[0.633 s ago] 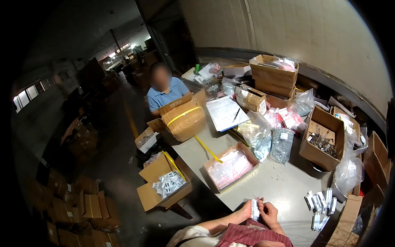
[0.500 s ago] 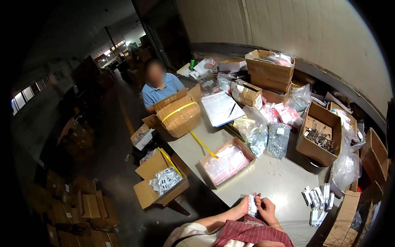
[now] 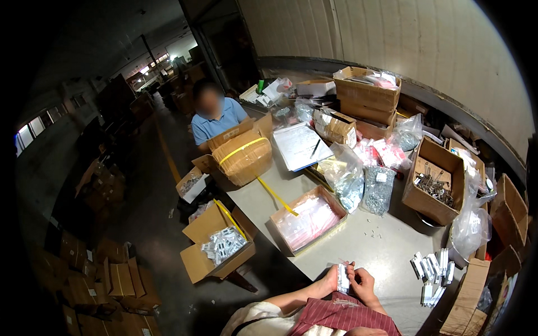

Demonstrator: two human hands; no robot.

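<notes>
At the near table edge, my left hand (image 3: 326,284) is closed around a small white-and-silver oblong piece (image 3: 343,278), which stands lengthwise between my hands. My right hand (image 3: 364,286) is right beside it, fingers curled in against its upper end; whatever those fingers pinch is too small to make out. To the right lies a loose group of similar white-and-silver pieces (image 3: 431,270). Beyond my hands sits an open shallow carton (image 3: 289,246) filled with clear and pinkish plastic bags (image 3: 311,221).
An open carton (image 3: 193,263) of small packed parts stands left of the table. Farther right, a box (image 3: 431,208) holds metal pieces beside bags of small parts (image 3: 376,190). A clipboard (image 3: 300,145) lies farther back. A person in blue (image 3: 219,124) is behind a taped carton (image 3: 246,162).
The view has shifted very slightly. My hands stay at the same spot with the oblong piece between them; nothing else has visibly moved.
</notes>
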